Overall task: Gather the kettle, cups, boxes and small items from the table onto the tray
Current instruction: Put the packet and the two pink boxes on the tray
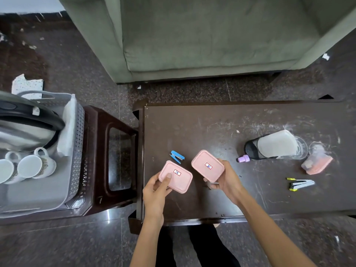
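Each grip pinches a pink box, left hand point(154, 191) and right hand point(227, 182); tray point(77, 132) lies leftward (left hand nearer)

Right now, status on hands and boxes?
Left hand grips one pink box, right hand the other pink box. Kettle and cups already in tray. Blue stapler beside boxes, not blocking.
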A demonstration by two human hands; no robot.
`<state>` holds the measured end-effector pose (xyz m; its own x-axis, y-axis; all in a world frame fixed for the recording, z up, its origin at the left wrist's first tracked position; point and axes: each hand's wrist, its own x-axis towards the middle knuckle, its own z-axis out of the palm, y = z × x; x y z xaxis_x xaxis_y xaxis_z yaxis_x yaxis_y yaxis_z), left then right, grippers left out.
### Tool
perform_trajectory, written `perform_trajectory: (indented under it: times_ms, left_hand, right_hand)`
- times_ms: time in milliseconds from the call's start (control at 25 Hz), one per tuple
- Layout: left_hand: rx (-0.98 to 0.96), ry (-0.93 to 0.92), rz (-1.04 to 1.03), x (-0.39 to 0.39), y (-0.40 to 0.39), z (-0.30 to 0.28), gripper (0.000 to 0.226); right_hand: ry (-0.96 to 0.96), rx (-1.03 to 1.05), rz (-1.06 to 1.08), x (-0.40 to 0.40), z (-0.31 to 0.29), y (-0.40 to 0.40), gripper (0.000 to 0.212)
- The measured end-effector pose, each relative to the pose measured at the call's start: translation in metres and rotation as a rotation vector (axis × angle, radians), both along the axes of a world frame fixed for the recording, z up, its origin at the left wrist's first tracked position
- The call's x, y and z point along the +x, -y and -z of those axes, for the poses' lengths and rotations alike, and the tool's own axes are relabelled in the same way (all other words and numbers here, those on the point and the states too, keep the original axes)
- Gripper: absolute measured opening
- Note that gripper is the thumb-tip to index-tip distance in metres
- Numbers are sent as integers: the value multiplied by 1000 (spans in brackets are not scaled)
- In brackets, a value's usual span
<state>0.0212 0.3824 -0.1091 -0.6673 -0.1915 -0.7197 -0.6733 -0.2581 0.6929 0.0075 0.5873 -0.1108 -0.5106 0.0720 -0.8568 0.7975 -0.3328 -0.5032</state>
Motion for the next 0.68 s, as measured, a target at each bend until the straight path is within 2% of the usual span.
perform_trajectory:
  times_ms: [80, 160, 400, 520, 680]
  left_hand:
    - [27, -18, -23, 0, 5, -6, 28]
    - [43, -18, -53, -1, 14, -13, 27]
    - [101, -67, -223, -2, 78, -41, 17]
    - [60, -101, -367, -4, 140, -56, 11]
    - [-79, -125, -508, -5, 239, -68, 16]
  right_hand:
    - [-29, -15, -89, -2, -5, 2, 68]
    - [-91, -13, -217, -7, -16, 9, 76]
    - [-245, -108, -412, -43, -60, 63, 71]
    - [-269, -83, -464, -64, -77, 126, 64]
    - [-324, -2, -580, -84, -84, 232, 54]
